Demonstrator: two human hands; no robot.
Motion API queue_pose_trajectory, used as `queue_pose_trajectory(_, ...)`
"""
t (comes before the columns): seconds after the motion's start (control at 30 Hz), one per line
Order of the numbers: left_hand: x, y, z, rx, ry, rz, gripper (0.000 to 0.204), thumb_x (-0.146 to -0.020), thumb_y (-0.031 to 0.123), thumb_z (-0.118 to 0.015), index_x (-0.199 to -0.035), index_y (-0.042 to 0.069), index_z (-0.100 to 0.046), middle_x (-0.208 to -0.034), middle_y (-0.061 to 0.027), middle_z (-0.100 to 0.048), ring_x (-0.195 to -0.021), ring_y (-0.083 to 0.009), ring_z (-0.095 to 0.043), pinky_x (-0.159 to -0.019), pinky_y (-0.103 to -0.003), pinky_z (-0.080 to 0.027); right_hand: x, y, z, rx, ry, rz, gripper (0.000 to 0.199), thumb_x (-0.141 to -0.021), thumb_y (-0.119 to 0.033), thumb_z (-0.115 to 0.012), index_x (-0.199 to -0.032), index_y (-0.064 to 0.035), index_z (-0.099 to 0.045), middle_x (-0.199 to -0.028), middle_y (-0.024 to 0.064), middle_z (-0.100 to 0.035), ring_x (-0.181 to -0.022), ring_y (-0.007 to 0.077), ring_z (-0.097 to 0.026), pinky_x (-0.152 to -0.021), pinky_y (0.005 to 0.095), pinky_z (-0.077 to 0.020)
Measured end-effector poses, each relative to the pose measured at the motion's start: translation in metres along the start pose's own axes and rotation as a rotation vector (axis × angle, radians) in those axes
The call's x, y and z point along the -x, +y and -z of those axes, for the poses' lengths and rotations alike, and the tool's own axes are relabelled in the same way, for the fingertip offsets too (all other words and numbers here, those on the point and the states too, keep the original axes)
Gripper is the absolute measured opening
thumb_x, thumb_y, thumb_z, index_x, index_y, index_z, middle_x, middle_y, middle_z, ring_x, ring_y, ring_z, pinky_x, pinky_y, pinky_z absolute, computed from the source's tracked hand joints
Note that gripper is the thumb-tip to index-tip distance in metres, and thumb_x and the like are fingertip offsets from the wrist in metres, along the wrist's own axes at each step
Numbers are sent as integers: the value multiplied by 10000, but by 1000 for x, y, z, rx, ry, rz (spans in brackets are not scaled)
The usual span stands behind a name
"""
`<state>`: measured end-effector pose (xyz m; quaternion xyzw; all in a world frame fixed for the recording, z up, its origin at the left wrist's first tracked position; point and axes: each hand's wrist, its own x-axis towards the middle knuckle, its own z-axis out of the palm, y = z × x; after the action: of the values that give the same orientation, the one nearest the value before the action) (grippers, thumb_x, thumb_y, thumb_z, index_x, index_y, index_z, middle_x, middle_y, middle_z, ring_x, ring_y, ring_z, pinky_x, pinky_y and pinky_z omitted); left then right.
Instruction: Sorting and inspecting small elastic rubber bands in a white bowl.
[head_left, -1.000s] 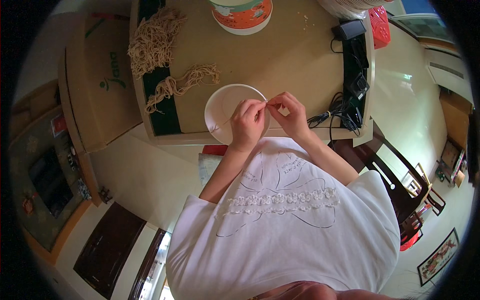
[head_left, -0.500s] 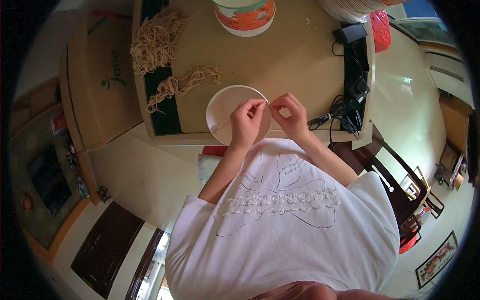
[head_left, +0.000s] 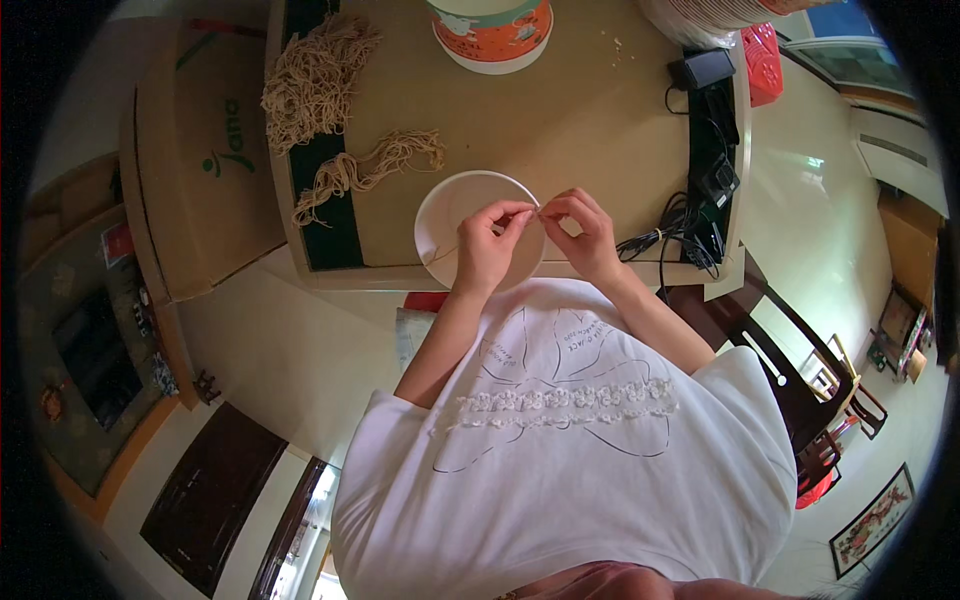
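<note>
Above the rim of a white round tub (head_left: 446, 208) at the table's near edge, my two hands meet fingertip to fingertip. My left hand (head_left: 487, 240) is closed in a pinch over the tub; a thin tan string (head_left: 441, 257) trails from it down inside the tub. Just beyond the tub's right side, my right hand (head_left: 588, 240) also pinches, thumb against forefinger. What lies between the touching fingertips is too small to make out. A loose bundle of tan strings (head_left: 370, 168) rests left of the tub, and a bigger tangled heap of strings (head_left: 318, 85) lies farther back.
An orange and white paper bucket (head_left: 493, 38) stands at the far middle of the table (head_left: 560, 130). Black cables (head_left: 665, 235) and a power adapter (head_left: 702, 68) lie along the right edge. Stacked paper tubs (head_left: 715, 15) are at the far right, a cardboard box (head_left: 205, 160) at the left.
Hardly anything differs. Both hands keep their pinch at the same spot, with only a slight shift of the left fingers; the view has moved a little.
</note>
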<state>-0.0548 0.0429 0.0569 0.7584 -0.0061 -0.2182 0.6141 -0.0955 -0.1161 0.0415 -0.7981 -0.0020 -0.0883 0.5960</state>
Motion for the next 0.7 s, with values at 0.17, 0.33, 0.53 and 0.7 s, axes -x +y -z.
queue_pose_trajectory(0.17,0,0,1,-102,-41,-67,122,-850,27,-628,-951,16,-695,-865,-91,-697,-726,-153,-651,-662,-266,-512,-1,0,2,3,-14,7,154,-753,58,-691,-878,-4,-624,-862,102,-598,-779,229,-608,-653,302,-501)
queue_pose_trajectory(0.33,0,0,0,-113,-42,-80,123,-845,21,-629,-949,19,-695,-860,-96,-692,-721,-169,-651,-658,-272,-513,-1,0,3,-19,-23,3,159,-754,61,-689,-883,-11,-629,-870,102,-599,-789,233,-606,-662,303,-498)
queue_pose_trajectory(0.53,-1,2,1,-126,-30,-137,109,-841,23,-638,-935,14,-694,-849,-103,-686,-703,-175,-644,-636,-276,-506,-1,5,4,-19,-51,36,159,-760,61,-681,-892,-11,-630,-877,106,-600,-804,244,-606,-674,315,-499)
queue_pose_trajectory(0.7,0,5,1,-157,-25,-148,97,-835,27,-648,-920,9,-691,-819,-98,-673,-665,-163,-623,-602,-272,-492,-1,5,5,-22,-67,14,156,-767,53,-680,-899,-14,-632,-879,106,-599,-809,244,-606,-672,315,-499)
